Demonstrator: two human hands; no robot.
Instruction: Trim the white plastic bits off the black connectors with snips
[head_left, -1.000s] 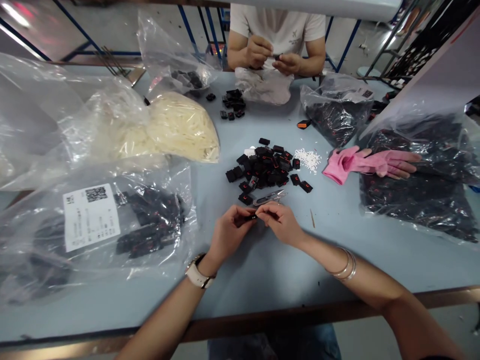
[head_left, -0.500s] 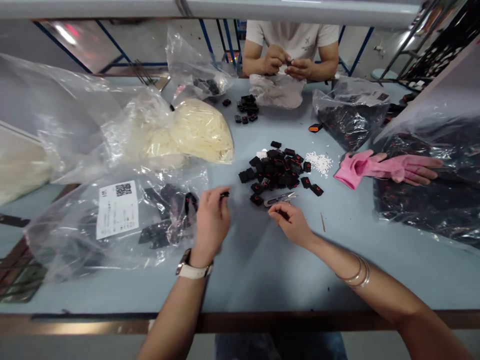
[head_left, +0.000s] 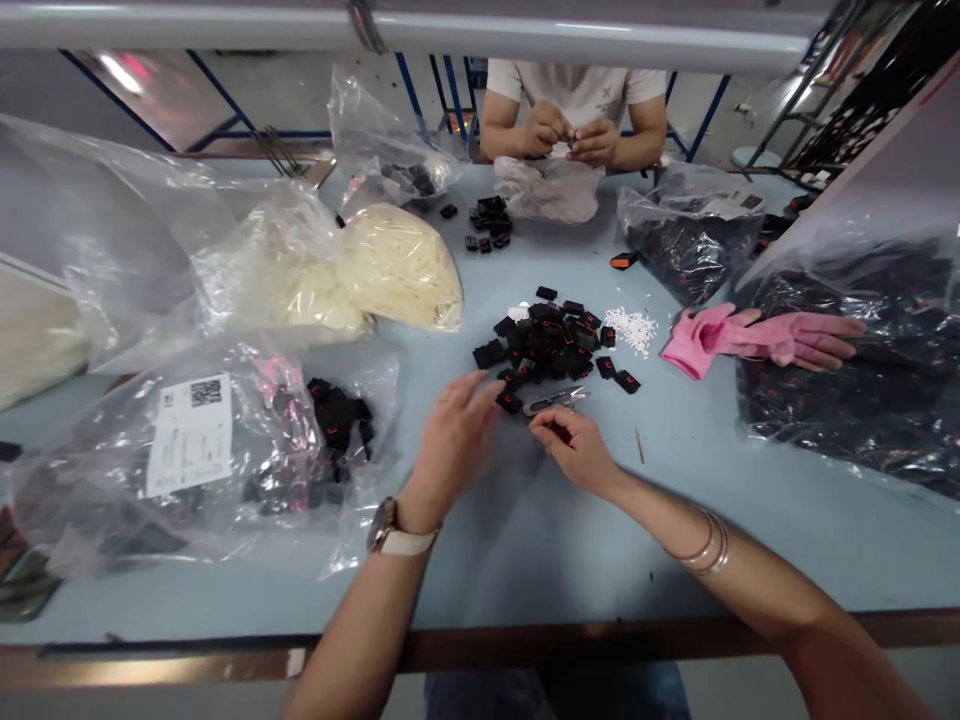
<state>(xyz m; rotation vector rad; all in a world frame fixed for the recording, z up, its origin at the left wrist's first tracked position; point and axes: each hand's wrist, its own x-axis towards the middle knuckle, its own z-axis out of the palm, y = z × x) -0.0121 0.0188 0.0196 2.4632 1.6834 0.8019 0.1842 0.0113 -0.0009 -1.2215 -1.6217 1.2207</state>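
My left hand [head_left: 459,435] reaches over the table with its fingers stretched and slightly blurred. Its fingertips are at the near left edge of a pile of small black plastic parts [head_left: 551,335], some with red marks; I cannot tell whether they touch one. My right hand [head_left: 574,450] is closed in a pinch just in front of the pile, and whatever it holds is hidden by the fingers. Small thread snips [head_left: 556,400] lie between that hand and the pile. To the left, a clear labelled bag [head_left: 247,540] contains more black parts [head_left: 341,425].
Small white pieces [head_left: 631,330] are scattered right of the pile. Pink gloves [head_left: 701,342] lie against a large bag of dark parts [head_left: 847,420]. A bag of cream-coloured pieces [head_left: 401,265] stands at the back left. Across the table, a co-worker's hands [head_left: 570,138] handle something small.
My left hand has moved right, from beside the labelled bag to the pile. The dark part at its fingertips no longer shows there. The bag has shifted left; my right hand stays nearly put.
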